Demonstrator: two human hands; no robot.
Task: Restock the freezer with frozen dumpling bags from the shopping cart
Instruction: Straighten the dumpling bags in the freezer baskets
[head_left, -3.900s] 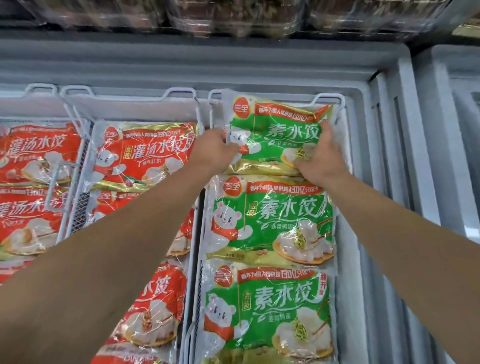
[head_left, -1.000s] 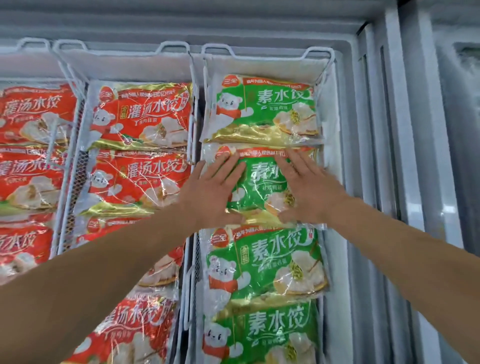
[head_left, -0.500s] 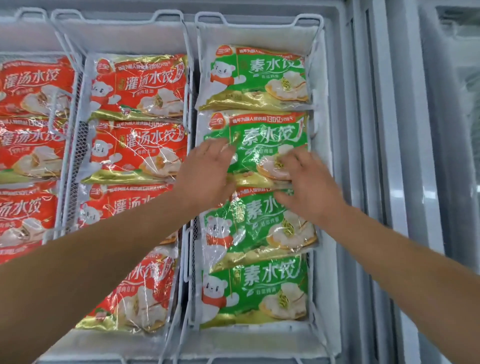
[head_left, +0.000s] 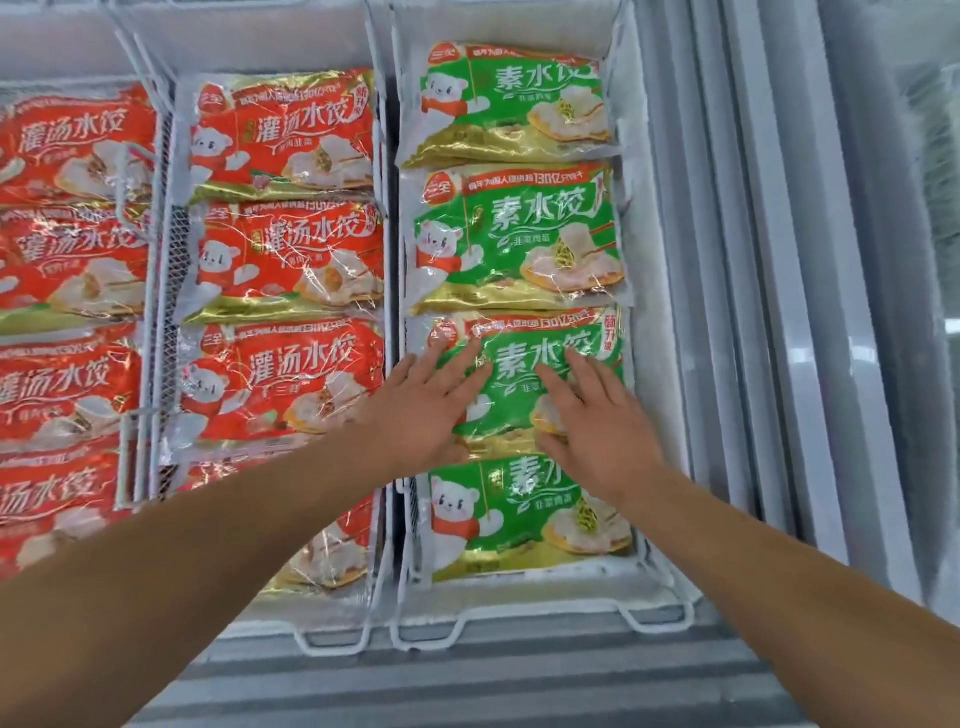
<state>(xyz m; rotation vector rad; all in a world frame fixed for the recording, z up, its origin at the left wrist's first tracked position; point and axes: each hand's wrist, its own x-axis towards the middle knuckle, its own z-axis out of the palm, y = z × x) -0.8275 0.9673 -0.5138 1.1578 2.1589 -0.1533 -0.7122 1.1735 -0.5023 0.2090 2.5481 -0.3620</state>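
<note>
Left hand (head_left: 421, 410) and right hand (head_left: 597, 431) lay flat, fingers straight, pressing third green dumpling bag (head_left: 524, 384) in white wire freezer basket (head_left: 540, 618), red dumpling bags (head_left: 291, 260) alongside.

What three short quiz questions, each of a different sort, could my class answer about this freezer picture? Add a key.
1. True or false: both hands grip a red bag.
2. How many green bags show in the right basket?
3. The left hand and right hand lie flat on which green bag from the top: A second, B third, C fourth?

Key: 1 false; 2 four; 3 B.
</note>
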